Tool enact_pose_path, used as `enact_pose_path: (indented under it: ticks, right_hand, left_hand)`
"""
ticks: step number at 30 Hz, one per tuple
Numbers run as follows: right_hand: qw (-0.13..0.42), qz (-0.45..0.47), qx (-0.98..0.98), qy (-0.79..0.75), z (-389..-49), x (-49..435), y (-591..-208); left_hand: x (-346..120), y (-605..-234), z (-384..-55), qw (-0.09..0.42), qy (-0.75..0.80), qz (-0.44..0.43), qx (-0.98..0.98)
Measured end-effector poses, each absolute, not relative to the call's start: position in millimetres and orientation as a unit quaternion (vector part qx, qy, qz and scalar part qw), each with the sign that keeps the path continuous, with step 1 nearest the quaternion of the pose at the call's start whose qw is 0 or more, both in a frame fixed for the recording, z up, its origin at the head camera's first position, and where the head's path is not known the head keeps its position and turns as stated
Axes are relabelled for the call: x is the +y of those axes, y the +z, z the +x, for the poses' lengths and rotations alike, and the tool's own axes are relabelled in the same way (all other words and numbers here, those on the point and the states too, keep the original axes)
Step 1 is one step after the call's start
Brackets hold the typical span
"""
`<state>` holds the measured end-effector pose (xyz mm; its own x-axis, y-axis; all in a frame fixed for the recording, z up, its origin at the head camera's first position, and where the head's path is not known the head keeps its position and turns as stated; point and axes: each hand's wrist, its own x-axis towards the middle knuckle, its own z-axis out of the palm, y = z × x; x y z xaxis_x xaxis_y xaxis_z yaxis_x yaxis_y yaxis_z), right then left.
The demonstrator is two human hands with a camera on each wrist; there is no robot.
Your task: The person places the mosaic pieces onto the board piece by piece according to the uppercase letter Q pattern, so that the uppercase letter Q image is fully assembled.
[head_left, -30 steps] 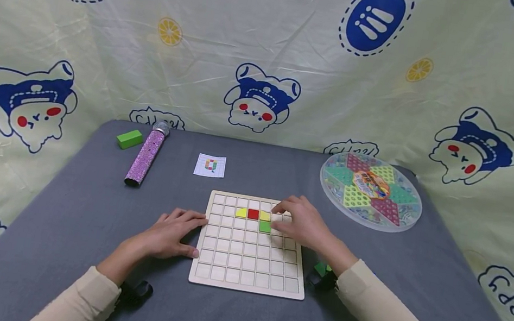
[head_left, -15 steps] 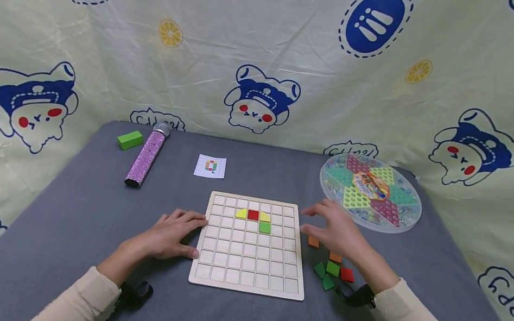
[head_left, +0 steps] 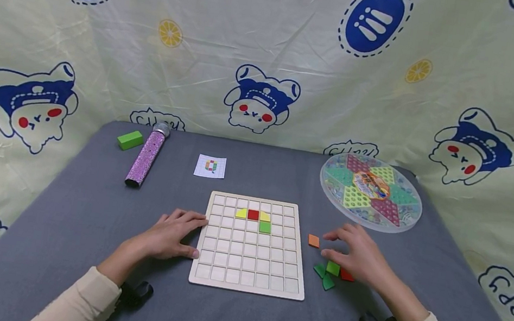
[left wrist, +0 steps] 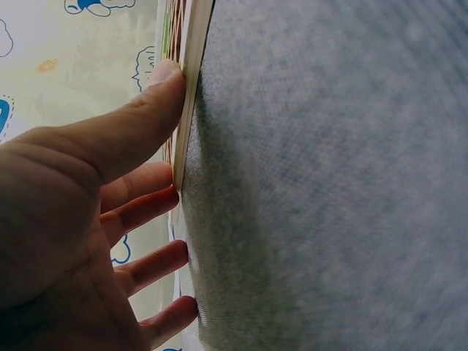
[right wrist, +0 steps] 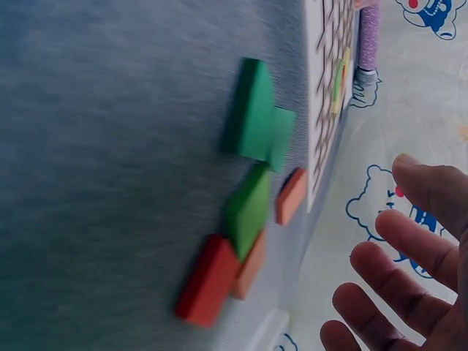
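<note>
A pale wooden grid board [head_left: 245, 278] lies mid-table. Yellow pieces [head_left: 242, 213] flank a red square [head_left: 253, 215] in its upper part, with a green square [head_left: 265, 227] below the right yellow one. My left hand [head_left: 172, 233] rests its thumb and fingertips against the board's left edge. My right hand [head_left: 362, 255] hovers over loose pieces right of the board, fingers spread and holding nothing. Those are an orange tile [head_left: 313, 241], a light green tile [head_left: 333, 268], dark green pieces [right wrist: 248, 117], a red tile [right wrist: 208, 285] and another orange tile [right wrist: 250, 267], which the hand hides in the head view.
Behind the board lies a small card [head_left: 209, 173] with a coloured grid pattern. A glittery purple microphone [head_left: 145, 158] and a green block [head_left: 130, 140] are at the back left. At the back right sits a round Chinese checkers board [head_left: 355, 199].
My right hand has drawn back from the wooden board, moving right and toward me until over the loose pieces. The left hand stays at the board's edge.
</note>
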<state>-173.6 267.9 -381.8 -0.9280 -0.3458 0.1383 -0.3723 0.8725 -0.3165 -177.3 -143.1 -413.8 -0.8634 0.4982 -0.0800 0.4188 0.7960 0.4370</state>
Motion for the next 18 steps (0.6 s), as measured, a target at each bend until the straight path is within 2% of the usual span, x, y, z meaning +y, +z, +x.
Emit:
enact_pose_path:
  ticks: [18]
  right_hand:
    - [0.039, 0.153, -0.977, 0.143, -151.3, 283.9, -404.2]
  left_hand:
    - [-142.4, -414.2, -177.0, 0.095, 0.204, 0.240, 0.944]
